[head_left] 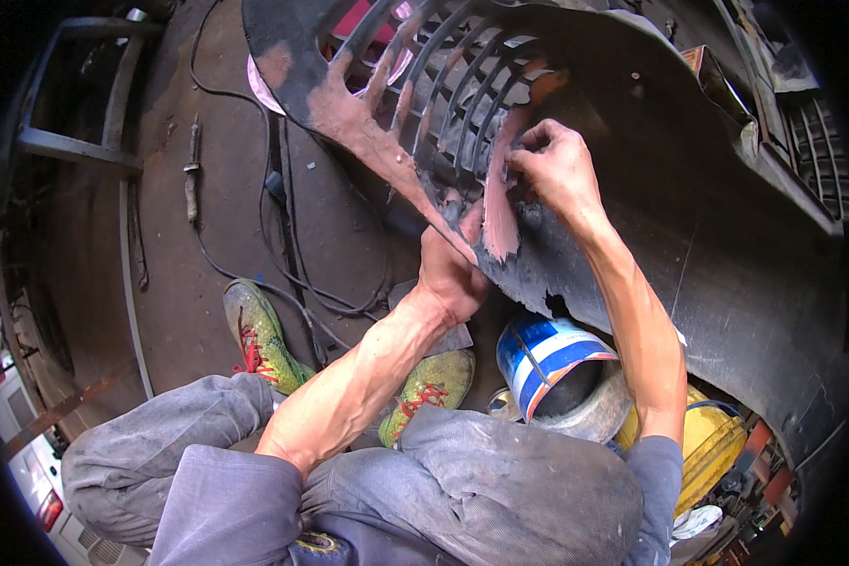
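A large dark plastic car bumper point(745, 292) with a slatted grille point(453, 104) leans in front of me. Pink filler covers the frame around the slats, with a thick streak point(502, 222) down one bar. My left hand point(451, 269) is closed around the bumper's lower grille edge, some fingers hidden behind it. Beside that wrist shows a flat grey piece point(457, 340); I cannot tell whether the hand touches it. My right hand point(558, 170) is pinched at the upper end of the pink streak, and whatever sits between its fingertips is hidden.
A blue and white tin point(549, 354) lies tilted below the bumper, next to a yellow container point(712, 448). Black cables point(278, 226) and an air tool point(192, 174) lie on the floor at left. A metal frame point(75, 141) stands at the far left.
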A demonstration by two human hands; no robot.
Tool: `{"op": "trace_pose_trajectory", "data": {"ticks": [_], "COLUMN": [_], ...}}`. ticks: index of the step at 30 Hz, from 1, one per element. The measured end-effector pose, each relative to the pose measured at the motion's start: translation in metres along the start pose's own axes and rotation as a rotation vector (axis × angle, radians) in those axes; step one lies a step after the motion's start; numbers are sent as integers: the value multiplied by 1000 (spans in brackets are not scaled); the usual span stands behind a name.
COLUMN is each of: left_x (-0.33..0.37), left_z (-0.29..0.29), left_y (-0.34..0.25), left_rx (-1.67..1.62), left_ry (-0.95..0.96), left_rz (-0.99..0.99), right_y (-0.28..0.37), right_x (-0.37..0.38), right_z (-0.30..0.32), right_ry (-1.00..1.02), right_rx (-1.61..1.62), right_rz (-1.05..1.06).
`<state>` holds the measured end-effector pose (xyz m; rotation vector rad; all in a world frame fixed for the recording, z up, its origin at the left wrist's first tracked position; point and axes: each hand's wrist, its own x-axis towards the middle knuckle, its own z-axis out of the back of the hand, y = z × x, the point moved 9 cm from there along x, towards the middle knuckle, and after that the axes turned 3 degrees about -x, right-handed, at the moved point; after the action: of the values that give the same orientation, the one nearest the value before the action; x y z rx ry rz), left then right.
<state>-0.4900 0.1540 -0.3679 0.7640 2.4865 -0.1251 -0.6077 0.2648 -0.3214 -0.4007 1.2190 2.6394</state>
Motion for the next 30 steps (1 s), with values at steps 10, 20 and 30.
{"op": "trace_pose_trajectory", "data": {"ticks": [10, 20, 30], "left_x": [-1, 2, -1], "left_z": [0, 1, 1], "left_y": [-5, -4, -3], "left_rx": [-50, -70, -132], "left_ry": [-54, -19, 81], "left_rz": [-9, 3, 76], "right_y": [6, 26, -3], "right_x": [4, -57, -54], "right_z": [21, 21, 0], "right_ry": [-92, -209, -116], "right_rx": [273, -239, -251], "right_rz": [28, 926, 1014]}}
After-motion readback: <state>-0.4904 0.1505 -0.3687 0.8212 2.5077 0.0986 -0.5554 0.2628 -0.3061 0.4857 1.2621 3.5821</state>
